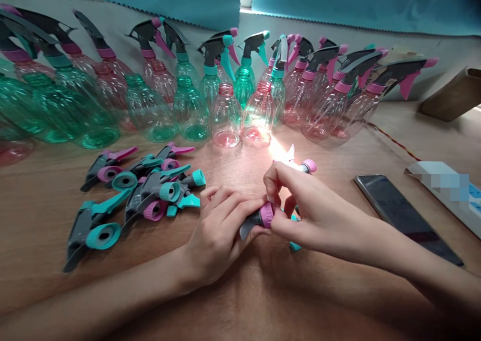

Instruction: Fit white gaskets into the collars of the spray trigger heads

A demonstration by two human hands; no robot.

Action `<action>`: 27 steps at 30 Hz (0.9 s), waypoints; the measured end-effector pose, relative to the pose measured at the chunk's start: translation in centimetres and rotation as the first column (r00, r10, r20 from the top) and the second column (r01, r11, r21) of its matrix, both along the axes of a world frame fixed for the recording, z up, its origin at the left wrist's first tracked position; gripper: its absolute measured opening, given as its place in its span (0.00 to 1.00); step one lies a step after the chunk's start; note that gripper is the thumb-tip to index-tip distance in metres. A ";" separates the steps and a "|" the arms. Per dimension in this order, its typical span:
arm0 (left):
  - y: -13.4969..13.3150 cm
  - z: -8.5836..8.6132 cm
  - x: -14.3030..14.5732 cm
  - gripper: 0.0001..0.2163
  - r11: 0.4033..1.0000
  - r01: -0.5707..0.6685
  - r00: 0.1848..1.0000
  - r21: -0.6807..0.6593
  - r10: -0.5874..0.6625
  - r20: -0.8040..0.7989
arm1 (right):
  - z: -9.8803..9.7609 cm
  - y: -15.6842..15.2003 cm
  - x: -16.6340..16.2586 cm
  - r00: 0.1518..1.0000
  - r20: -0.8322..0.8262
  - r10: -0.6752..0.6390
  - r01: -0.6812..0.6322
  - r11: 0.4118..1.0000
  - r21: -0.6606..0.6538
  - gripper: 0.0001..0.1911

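Observation:
My left hand (220, 225) and my right hand (306, 208) meet at the middle of the wooden table (240, 291), both gripping one grey spray head with a pink collar (263, 215). The right fingers pinch the collar while the left holds the grey body. A second spray head with a pink nozzle (307, 166) lies just behind my right hand in a bright patch of light. A teal piece (294, 245) shows under the right hand. A pile of loose grey spray heads (139, 190) with teal or pink parts lies to the left.
Several green and pink spray bottles (188, 105) stand in a row along the back, some capped, some bare-necked. A dark phone (406, 215) lies at the right, beside a white box (447, 190). A cardboard box (454, 95) sits at the far right.

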State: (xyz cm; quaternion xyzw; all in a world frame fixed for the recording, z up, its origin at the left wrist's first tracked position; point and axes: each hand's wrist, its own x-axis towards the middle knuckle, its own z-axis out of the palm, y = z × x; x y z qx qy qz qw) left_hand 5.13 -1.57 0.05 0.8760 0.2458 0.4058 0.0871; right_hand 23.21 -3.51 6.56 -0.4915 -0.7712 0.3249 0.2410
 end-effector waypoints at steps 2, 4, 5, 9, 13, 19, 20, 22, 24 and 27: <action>-0.1 0.1 0.0 0.11 1.000 -0.003 1.000 0.002 0.003 0.001 | 0.0 0.1 0.2 1.000 0.019 0.000 0.000 1.000 -0.011 0.10; -0.1 0.2 0.0 0.11 1.000 0.000 1.000 -0.005 0.000 -0.002 | 0.1 0.2 0.3 1.000 0.014 0.010 -0.010 0.999 -0.037 0.10; -0.1 0.3 0.0 0.11 1.000 0.004 1.000 -0.013 -0.004 -0.005 | 0.2 0.3 0.4 1.000 0.009 0.010 -0.010 0.999 -0.048 0.10; 0.1 0.4 -0.1 0.12 0.998 -0.007 1.000 -0.057 0.007 -0.007 | 0.7 0.5 0.9 1.000 0.023 -0.019 0.021 0.997 -0.079 0.09; 0.3 0.4 -0.3 0.12 0.996 -0.025 1.000 -0.081 0.024 -0.011 | 1.0 0.9 1.6 0.983 0.171 -0.071 0.095 0.987 -0.132 0.10; 0.4 0.7 -0.4 0.11 0.996 -0.031 0.999 -0.080 0.029 -0.021 | 1.3 1.1 1.9 0.964 0.262 0.033 0.024 0.977 -0.214 0.18; 0.4 0.7 -0.4 0.11 0.996 -0.033 0.999 -0.085 0.031 -0.025 | 1.4 1.1 1.9 0.967 0.253 0.036 0.019 0.978 -0.209 0.18; 0.4 0.6 -0.5 0.12 0.995 -0.036 0.999 -0.096 0.033 -0.028 | 1.5 1.1 2.0 0.974 0.221 0.044 0.002 0.978 -0.207 0.17; 0.4 0.5 -0.5 0.12 0.993 -0.036 0.999 -0.109 0.033 -0.022 | 1.6 1.1 2.3 0.982 0.171 0.074 -0.035 0.974 -0.222 0.16; 0.4 0.5 -0.4 0.12 0.989 -0.042 0.999 -0.139 0.042 0.001 | 1.8 1.4 2.8 0.990 0.110 0.091 -0.062 0.967 -0.246 0.15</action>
